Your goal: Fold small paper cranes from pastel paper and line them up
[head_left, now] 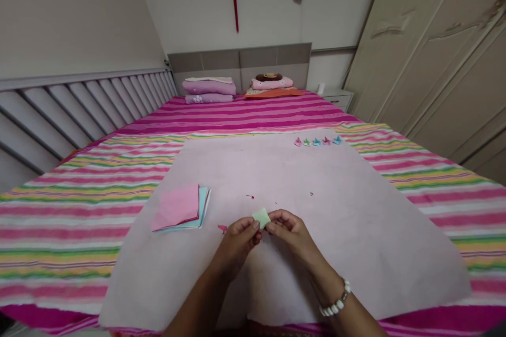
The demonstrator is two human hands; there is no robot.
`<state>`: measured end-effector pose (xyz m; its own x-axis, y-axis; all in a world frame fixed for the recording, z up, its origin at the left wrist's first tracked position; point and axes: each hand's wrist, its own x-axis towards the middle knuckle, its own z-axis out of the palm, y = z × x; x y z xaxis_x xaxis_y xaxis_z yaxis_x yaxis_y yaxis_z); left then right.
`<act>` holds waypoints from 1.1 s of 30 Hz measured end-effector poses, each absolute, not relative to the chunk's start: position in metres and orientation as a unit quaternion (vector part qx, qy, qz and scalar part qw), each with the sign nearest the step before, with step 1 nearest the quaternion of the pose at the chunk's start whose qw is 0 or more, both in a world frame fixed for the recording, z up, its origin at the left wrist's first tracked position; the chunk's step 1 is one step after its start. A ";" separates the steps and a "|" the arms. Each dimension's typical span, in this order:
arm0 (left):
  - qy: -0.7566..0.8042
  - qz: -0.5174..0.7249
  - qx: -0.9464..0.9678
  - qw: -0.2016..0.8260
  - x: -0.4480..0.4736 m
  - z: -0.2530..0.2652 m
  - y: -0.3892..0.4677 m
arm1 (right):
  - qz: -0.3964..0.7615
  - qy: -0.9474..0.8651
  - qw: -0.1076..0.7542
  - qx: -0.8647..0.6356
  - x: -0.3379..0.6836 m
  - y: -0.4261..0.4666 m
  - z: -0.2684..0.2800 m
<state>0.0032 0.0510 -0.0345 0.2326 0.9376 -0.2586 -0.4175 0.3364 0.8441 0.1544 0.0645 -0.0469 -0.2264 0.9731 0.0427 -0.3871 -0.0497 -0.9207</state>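
Note:
A small folded square of light green paper (261, 217) is held up between my two hands, just above the pale sheet. My left hand (244, 237) pinches its left lower edge between thumb and fingers. On the other side, my right hand (290, 230) grips the right corner with thumb and index finger; a beaded bracelet (336, 303) circles that wrist. To the left lies a stack of coloured paper squares (177, 205), pink on top with blue and white beneath. Several small folded paper figures (317, 141) in pink, green and blue stand in a row at the far right.
The large pale sheet (237, 168) covers the middle of a bed with a striped cover (79, 210). Small marks or scraps dot the sheet, including a pink one (222, 229). Folded bedding (209, 89) sits by the headboard; a railing (79, 108) runs along the left, wardrobes (435, 52) right.

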 end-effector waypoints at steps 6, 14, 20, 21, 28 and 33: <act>0.200 0.342 0.187 0.899 -0.005 -0.034 0.042 | 0.728 -0.445 0.458 -0.251 0.160 0.059 -0.040; 0.202 0.312 0.160 0.914 0.004 -0.036 0.038 | 0.721 -0.447 0.460 -0.263 0.157 0.056 -0.031; 0.397 0.422 0.330 0.745 -0.006 -0.024 0.050 | 0.640 -0.449 0.513 -0.355 0.164 0.063 -0.030; 0.406 0.434 0.350 0.724 -0.008 -0.021 0.051 | 0.630 -0.451 0.514 -0.369 0.164 0.064 -0.031; 0.458 0.455 0.480 0.595 -0.003 -0.008 0.050 | 0.643 -0.452 0.498 -0.367 0.157 0.063 -0.031; 0.461 0.456 0.485 0.587 -0.001 -0.007 0.047 | 0.644 -0.435 0.511 -0.366 0.156 0.061 -0.029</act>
